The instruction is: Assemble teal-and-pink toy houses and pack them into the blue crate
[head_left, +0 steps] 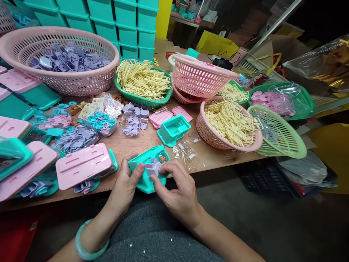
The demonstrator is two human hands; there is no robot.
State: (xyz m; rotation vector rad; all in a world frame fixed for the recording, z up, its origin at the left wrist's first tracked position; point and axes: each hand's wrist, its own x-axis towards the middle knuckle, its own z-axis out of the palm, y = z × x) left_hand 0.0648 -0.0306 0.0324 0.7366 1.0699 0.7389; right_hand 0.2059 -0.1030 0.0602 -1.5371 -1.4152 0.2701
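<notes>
Head view: at the near edge of the wooden table, we are gripping a teal plastic box with the left hand and pinching a lilac plastic part between thumb and forefinger of the right hand. We are holding the part over the box, where a small brown figure is showing. We are judging both pieces light, stiff and somewhat slippery, the part's thin walls being the likelier to crack; its edges are offering the surest pinch, the box's outer walls the steadiest hold.

To the left, we are seeing teal boxes with pink lids, lilac parts showing beneath some. Just beyond our hands, an uncovered teal box is standing. Farther left, a clear bag is holding teal rings.

On the right, a peach basket is holding pale yellow frames; at far centre, a green basket is holding more. At far left, a large pink basket is carrying many lilac parts, with stacked teal boxes rising behind.
</notes>
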